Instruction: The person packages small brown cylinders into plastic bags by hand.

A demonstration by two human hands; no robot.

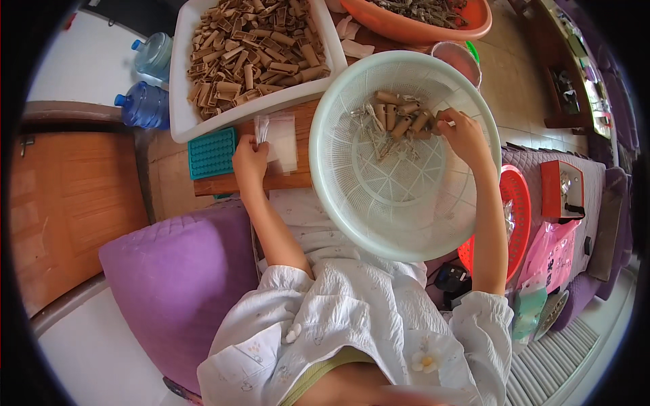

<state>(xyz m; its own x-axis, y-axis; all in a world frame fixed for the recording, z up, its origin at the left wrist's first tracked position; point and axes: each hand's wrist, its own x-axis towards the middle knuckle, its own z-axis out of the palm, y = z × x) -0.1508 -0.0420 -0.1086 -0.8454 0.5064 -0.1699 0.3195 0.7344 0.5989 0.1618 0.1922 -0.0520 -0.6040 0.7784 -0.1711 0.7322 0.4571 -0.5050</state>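
A pale green mesh basket sits in front of me, tilted against my lap. Inside it lie several short brown tubes beside a tangle of thin whitish strands. My right hand reaches over the basket's right side, its fingers pinched at a brown tube at the edge of the small heap. To the left of the basket my left hand is closed on a small clear plastic bag. More flat clear bags lie beside that hand on the wooden table.
A white tub full of brown half-tubes stands at the back, next to a teal moulded tray. An orange basin of dried material is at the far right. A red basket stands to my right; two blue water bottles stand far left.
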